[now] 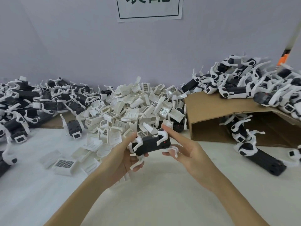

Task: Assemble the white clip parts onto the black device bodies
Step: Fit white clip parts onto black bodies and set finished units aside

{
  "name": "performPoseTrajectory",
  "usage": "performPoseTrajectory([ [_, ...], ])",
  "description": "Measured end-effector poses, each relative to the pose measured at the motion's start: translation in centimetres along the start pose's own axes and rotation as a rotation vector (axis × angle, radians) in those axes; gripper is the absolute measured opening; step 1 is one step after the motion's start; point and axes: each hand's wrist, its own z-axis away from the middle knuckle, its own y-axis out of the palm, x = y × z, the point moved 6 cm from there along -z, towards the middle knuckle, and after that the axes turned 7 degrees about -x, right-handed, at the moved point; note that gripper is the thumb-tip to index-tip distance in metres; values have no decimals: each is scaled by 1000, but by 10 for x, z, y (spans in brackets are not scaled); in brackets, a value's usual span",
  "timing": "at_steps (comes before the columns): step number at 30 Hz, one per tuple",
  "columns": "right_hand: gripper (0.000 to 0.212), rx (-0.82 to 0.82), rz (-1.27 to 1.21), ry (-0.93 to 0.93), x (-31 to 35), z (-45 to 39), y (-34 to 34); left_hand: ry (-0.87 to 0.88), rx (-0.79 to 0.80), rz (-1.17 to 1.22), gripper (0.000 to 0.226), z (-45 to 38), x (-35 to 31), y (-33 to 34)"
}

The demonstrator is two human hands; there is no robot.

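Black device body [150,145] gripped by left hand [125,154], right hand [187,152] touching it

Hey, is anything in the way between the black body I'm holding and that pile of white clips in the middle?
Nothing visible blocks it. The left hand grips the black body just in front of the white clip pile, and the right hand touches its right end with fingers extended. Only loose clips lie on the table, off to the left.

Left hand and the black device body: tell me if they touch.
Touching. The head view shows the left hand gripping the black device body, its fingers curled under and around the body's left end.
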Motion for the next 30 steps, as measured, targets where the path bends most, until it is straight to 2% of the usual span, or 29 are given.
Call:
performPoseTrajectory([
  [3, 85, 90, -267, 30, 2, 1, 5, 60, -19, 54, 62, -3, -4, 1],
  [4, 78, 79, -377, 63, 2, 0, 5, 110, -23, 35, 64, -1, -8, 2],
  [6, 46, 9, -519, 132, -3, -3, 5, 239, -50, -72, 54, 6, -15, 4],
  [7, 40, -37, -498, 159, -6, -4, 5, 298, -72, -163, 49, 9, -16, 4],
  [9, 47, -89, -301, 146, -10, -4, 7, 367, -104, -326, 50, 13, -18, 2],
  [12, 49, -111, -138, 111, -10, -1, 10, 426, -101, -400, 58, 16, -19, 2],
  [16, 58, -14, -33, 84, -10, 3, 12, 520, -147, -396, 70, 20, -29, -2],
  [18, 63, 58, 1, 98, -13, 5, 14, 588, -180, -478, 75, 23, -36, -2],
  [21, 75, -1, 152, 7, -9, 7, 16, 890, -231, -750, 80, 35, -50, 9],
  [23, 79, -85, 251, -105, -2, 8, 22, 1212, -280, -959, 71, 50, -55, 25],
  [25, 74, -129, 257, -199, 3, 8, 28, 1488, -329, -1098, 66, 65, -50, 42],
  [27, 69, -144, 221, -239, 4, 8, 29, 1605, -355, -1148, 68, 72, -45, 55],
  [30, 64, -155, 246, -282, 5, 10, 27, 1570, -340, -1153, 65, 74, -43, 61],
])
